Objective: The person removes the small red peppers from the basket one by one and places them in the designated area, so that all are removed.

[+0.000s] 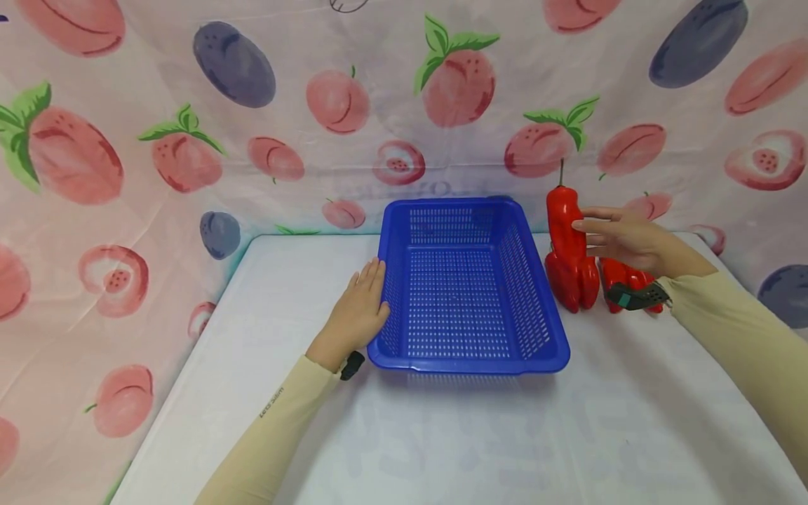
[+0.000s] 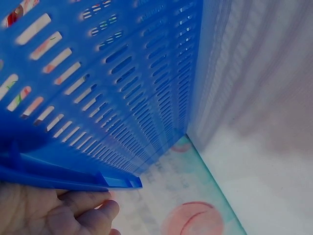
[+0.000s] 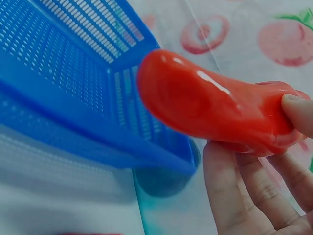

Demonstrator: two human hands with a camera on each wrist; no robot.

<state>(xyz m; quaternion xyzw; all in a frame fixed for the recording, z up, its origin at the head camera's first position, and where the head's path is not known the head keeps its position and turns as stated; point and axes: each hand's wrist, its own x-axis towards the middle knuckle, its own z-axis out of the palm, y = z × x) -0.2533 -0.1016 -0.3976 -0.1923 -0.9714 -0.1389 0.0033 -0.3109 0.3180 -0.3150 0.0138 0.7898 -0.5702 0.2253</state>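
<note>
A glossy red pepper with a thin stem pointing up is in my right hand. My thumb and fingers pinch it, clearly seen on the pepper in the right wrist view. It is held beside the right wall of a blue perforated plastic basket. My left hand rests on the basket's left rim with fingers straight; the left wrist view shows these fingers against the rim. More red peppers lie on the table right of the basket, and others sit below my right hand, partly hidden by it.
The white table carries the basket near its back edge. Behind and to the left hangs a pink cloth printed with fruit. The basket's slotted floor shows no peppers on it.
</note>
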